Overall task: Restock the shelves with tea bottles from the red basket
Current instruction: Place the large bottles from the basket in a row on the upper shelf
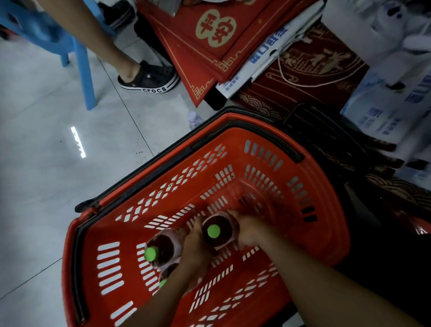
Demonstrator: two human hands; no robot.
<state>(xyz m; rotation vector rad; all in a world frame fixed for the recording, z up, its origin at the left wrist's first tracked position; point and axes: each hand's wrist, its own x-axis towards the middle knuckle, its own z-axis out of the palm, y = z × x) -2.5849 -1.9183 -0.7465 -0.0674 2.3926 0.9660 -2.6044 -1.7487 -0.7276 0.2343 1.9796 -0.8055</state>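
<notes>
Spreading from 7 to 11 o'clock, the pale tiled floor [36,151] lies bare and carries one bright streak of reflected light. A blue plastic chair [81,63] stands at 11 o'clock, and just beside its leg is another person's foot in a black Crocs clog [149,79]. From 12 to 3 o'clock the ground is crowded: red gift boxes with gold lettering [216,32] lean on one another, and white cartons with blue print [392,101] are stacked against them, touching the far right corner of the red basket [271,161]. A small clear bottle [195,118] lies on the tiles at the basket's far rim. The basket fills the lower middle, its black handles folded down along the rim, most of its slotted bottom showing. Three tea bottles stand at its near left. The left hand [194,243] and the right hand [249,232] are closed around one green-capped tea bottle [217,233] from either side, fingers curled down its walls. At 8 o'clock from it stands a second tea bottle [161,249], touching the left hand. A third bottle [165,280] is mostly hidden under the left forearm.
</notes>
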